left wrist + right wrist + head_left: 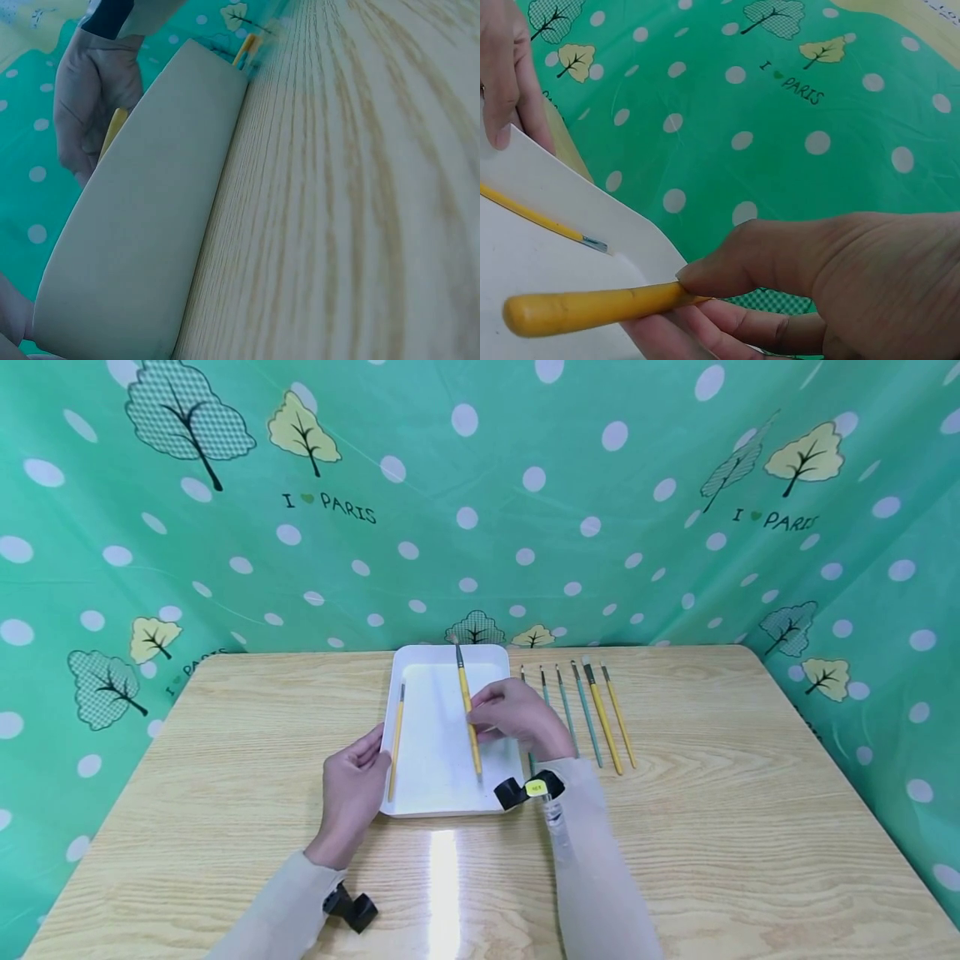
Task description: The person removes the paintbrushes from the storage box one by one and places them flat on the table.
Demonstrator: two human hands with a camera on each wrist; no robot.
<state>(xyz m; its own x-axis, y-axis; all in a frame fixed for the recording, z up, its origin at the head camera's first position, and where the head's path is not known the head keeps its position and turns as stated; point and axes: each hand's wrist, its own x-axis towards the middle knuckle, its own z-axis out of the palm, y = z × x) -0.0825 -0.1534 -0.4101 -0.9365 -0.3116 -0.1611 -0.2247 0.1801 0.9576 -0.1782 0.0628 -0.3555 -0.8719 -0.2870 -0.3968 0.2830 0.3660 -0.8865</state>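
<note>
A white tray (435,727) lies on the wooden table, and inside it along the left wall is a thin yellow paintbrush (398,735). My left hand (352,785) grips the tray's left rim; the right wrist view has its fingers (501,135) over the edge. Above the tray, my right hand (517,718) pinches a thicker yellow paintbrush (463,681) between thumb and fingers. Its bristles point toward the back, while the rounded handle end (562,311) shows large in the right wrist view. The left wrist view mostly catches the tray's outer side wall (150,210).
Right of the tray lies a row of paintbrushes: several with teal handles (587,714), a thick yellow one (603,722) and a thin yellow one (618,718). My right wrist partly covers the nearest ones. A green dotted cloth (480,485) hangs behind the table (712,793).
</note>
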